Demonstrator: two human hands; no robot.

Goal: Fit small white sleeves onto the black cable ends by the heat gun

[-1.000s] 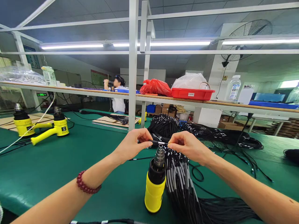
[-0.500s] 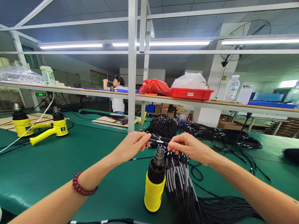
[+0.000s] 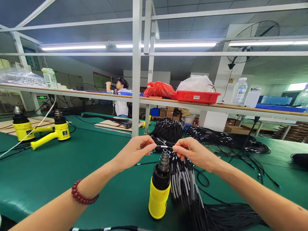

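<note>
Between my hands a black cable (image 3: 164,146) with a white sleeve on it is stretched level, just above the nozzle of an upright yellow heat gun (image 3: 159,189). My left hand (image 3: 138,150) pinches the cable's left part between thumb and fingers. On the other side my right hand (image 3: 192,150) pinches it close to the white sleeve. A thick bundle of black cables with grey sleeves (image 3: 184,179) lies right of the heat gun and runs toward the front right.
Two more yellow heat guns (image 3: 63,130) stand at the left of the green table (image 3: 96,192). Coiled black cables (image 3: 167,128) lie behind my hands. A white post (image 3: 136,70) rises ahead, and a shelf holds a red tray (image 3: 198,96). A person (image 3: 121,96) is farther back.
The cable has shifted slightly between my hands, its white sleeve moving a little left. My left wrist has moved slightly left; the heat gun stays put.
</note>
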